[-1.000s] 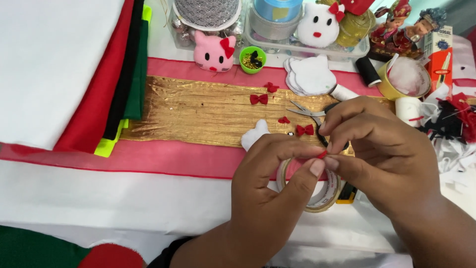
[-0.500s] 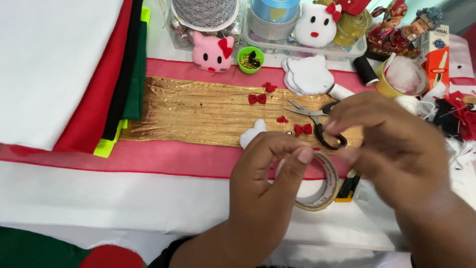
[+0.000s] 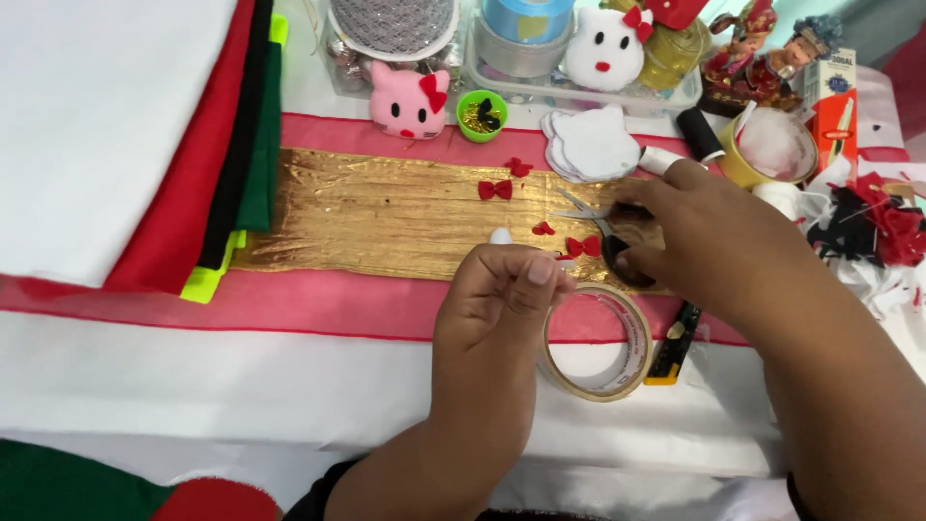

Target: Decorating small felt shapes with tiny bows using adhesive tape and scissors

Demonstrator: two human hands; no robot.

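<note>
While left hand (image 3: 502, 294) pinches a small white piece (image 3: 501, 235), fingers curled, tape roll (image 3: 596, 342) lies at its 3 o'clock. Right hand (image 3: 709, 241) grips scissors (image 3: 593, 214) on gold cloth (image 3: 386, 212); red bows (image 3: 495, 189) at 12.

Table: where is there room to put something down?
Bare white cloth lies left of the left hand, below the gold strip, whose left half is bare too. It is crowded around the right hand: scissors, tape roll, red bows.

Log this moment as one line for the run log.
left hand: pinching small white piece | right hand: on scissors | tape roll: flat by left hand | surface: gold sheet
</note>
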